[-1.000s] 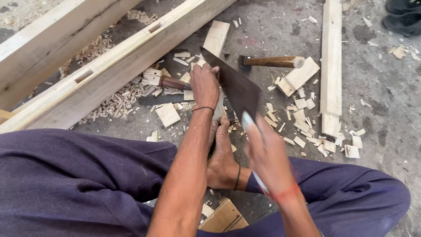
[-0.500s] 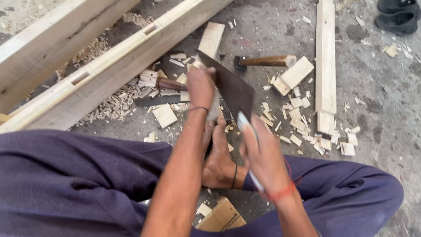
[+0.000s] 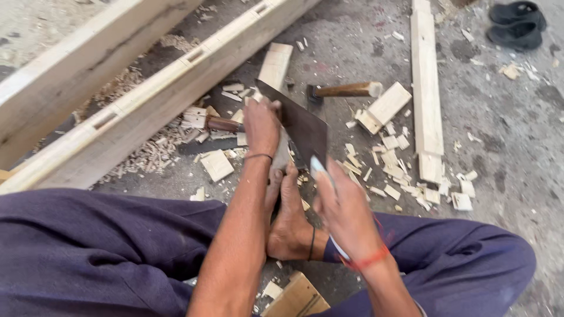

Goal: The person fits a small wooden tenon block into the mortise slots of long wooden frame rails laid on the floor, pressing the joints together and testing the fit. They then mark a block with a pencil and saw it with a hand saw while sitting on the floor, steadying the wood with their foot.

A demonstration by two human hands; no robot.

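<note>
My left hand grips a narrow pale wooden strip that lies on the floor and runs back under my bare foot. My right hand is closed on the pale handle of a hand saw. The saw's dark blade stands on edge just right of my left hand, across the strip. Both forearms reach out over my dark blue trousers.
A hammer lies on the concrete floor beyond the saw. Several wood offcuts and chips are scattered around. A long plank lies at the right. Two big timber beams cross the upper left. Dark sandals sit at the top right.
The saw and my right hand have shifted slightly left and toward me along the strip. My left hand keeps its grip; the view has drifted a little.
</note>
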